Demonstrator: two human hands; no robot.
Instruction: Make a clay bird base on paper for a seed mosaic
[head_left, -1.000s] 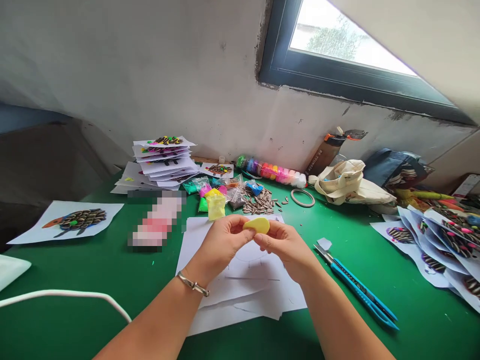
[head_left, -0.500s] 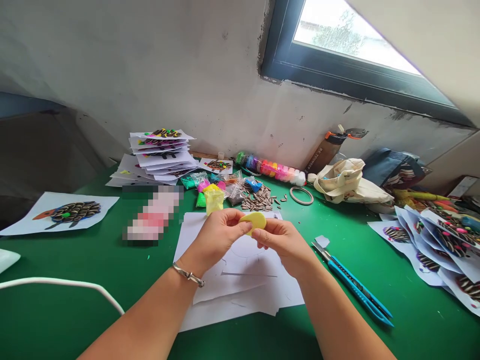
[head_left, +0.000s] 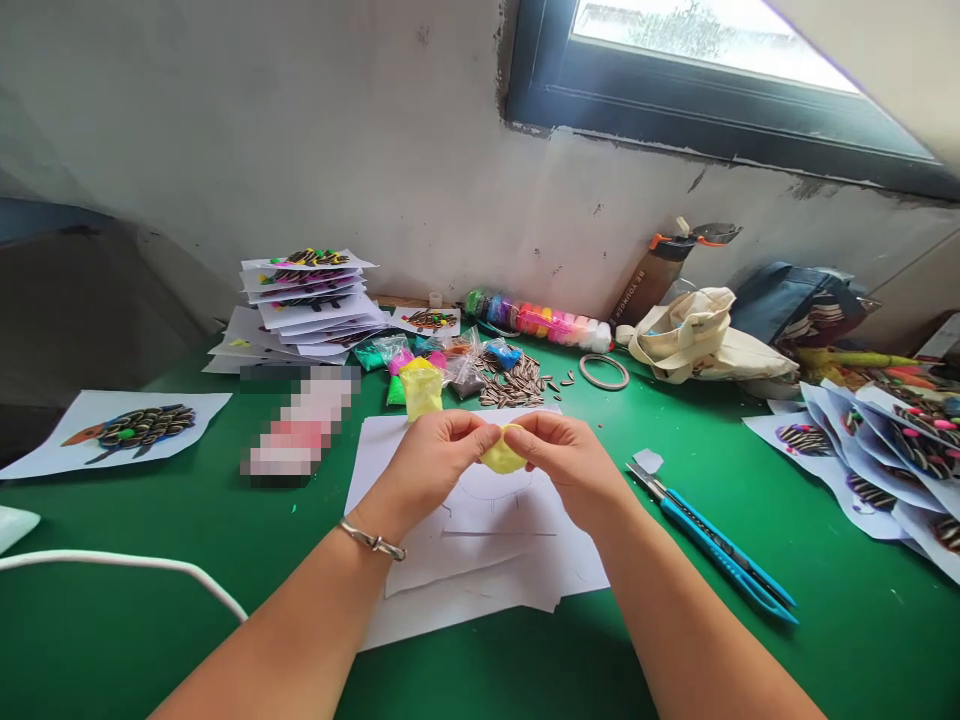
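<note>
A flat yellow clay disc (head_left: pixel 502 455) is pinched between both hands above the white paper sheets (head_left: pixel 480 540) on the green table (head_left: pixel 187 520). My left hand (head_left: pixel 431 465), with a metal bracelet on its wrist, grips the disc's left edge with closed fingers. My right hand (head_left: pixel 566 462) grips the right edge, thumb and fingers pressed together. The disc now hangs below the fingertips and is partly hidden by them. The top sheet carries a faint drawn outline.
A blue utility knife (head_left: pixel 712 545) lies right of the paper. Behind are sunflower seeds (head_left: pixel 514 385), small clay bags (head_left: pixel 420 385), a row of coloured clay tubs (head_left: pixel 540 325), a tape ring (head_left: pixel 604 371), stacked seed pictures (head_left: pixel 307 300), a cloth bag (head_left: pixel 697 345) and a white cable (head_left: pixel 112 570).
The yellow disc has turned from standing above the fingertips to hanging below them. Both hands stayed together over the paper, and the camera tilted slightly downward.
</note>
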